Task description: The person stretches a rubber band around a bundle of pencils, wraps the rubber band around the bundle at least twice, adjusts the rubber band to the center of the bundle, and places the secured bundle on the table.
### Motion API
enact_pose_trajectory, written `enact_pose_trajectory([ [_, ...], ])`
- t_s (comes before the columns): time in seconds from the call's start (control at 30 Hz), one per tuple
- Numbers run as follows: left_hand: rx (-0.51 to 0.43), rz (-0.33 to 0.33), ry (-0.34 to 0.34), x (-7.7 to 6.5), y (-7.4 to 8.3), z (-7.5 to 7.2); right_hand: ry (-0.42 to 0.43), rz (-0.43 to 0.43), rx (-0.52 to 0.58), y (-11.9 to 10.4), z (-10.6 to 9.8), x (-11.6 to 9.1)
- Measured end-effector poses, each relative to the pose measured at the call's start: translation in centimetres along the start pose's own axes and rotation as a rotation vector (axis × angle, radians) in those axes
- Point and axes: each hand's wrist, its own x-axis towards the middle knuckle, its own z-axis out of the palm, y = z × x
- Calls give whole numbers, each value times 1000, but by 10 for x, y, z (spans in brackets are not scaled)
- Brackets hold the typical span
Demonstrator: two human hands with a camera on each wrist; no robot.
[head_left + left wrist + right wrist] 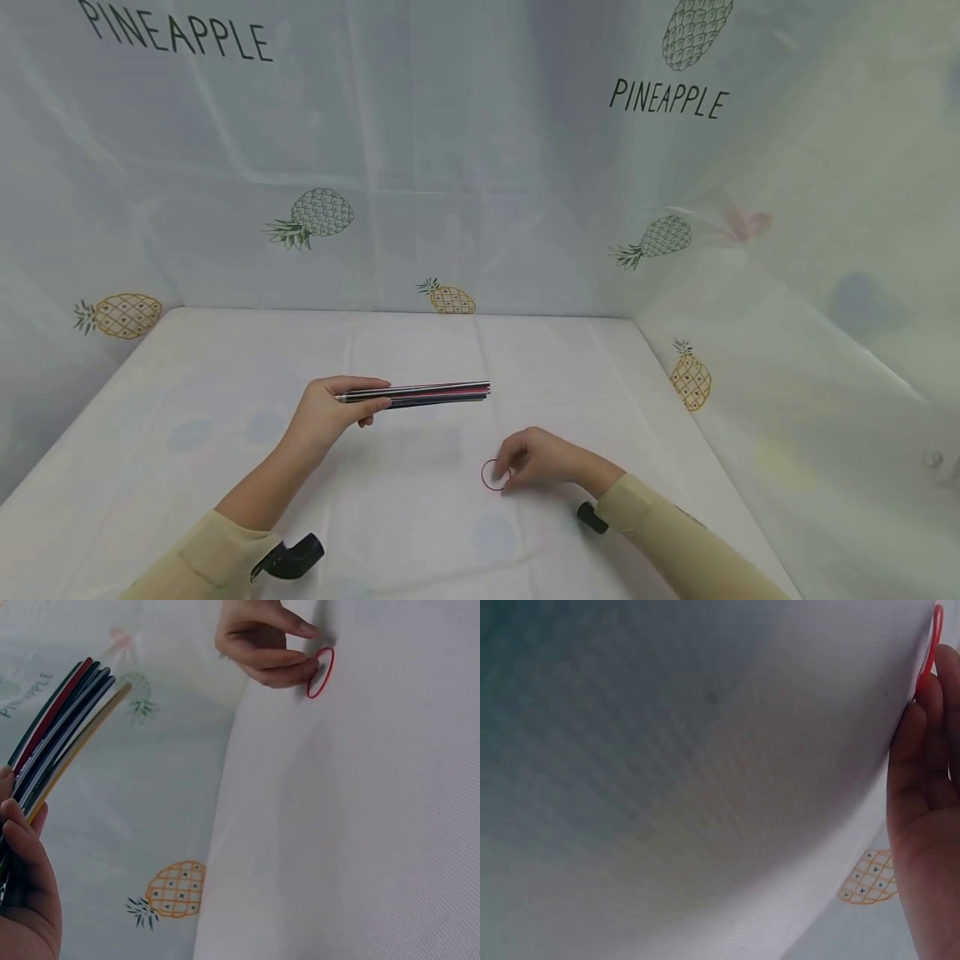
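My left hand (326, 408) grips a bundle of pencils (438, 393) near one end, thumb on one side and fingers on the other. The bundle lies nearly level above the table in the head view, pointing right. Dark green, red, blue and yellow barrels show in the pencils (64, 724) in the left wrist view. Lower and to the right, my right hand (542, 458) pinches a thin red rubber band (483, 477) at its fingertips, close over the table. The rubber band (331, 664) hangs as an open loop, apart from the pencils.
A white cloth covers the table (420, 533). Behind it and along the right side hangs a pineapple-print curtain (465, 167). A black wrist device (296, 557) sits by the left cuff, and another black wrist device (592, 517) by the right cuff.
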Motion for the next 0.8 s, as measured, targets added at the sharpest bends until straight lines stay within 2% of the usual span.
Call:
enact_pose_trajectory([
  [0.13, 4, 0, 3, 0, 1, 0, -23, -43, -48, 0, 1, 3],
  [0.37, -28, 14, 8, 0, -1, -1, -35, -9, -126, -4, 5, 5],
  [0.57, -26, 19, 9, 0, -2, -2, -32, -38, -165, -5, 7, 6],
  [0.67, -20, 8, 8, -1, -2, -2, -5, -13, -123, -7, 7, 4],
  [0.8, -14, -4, 11, -3, -2, -3, 57, 29, 25, -13, 5, 1],
])
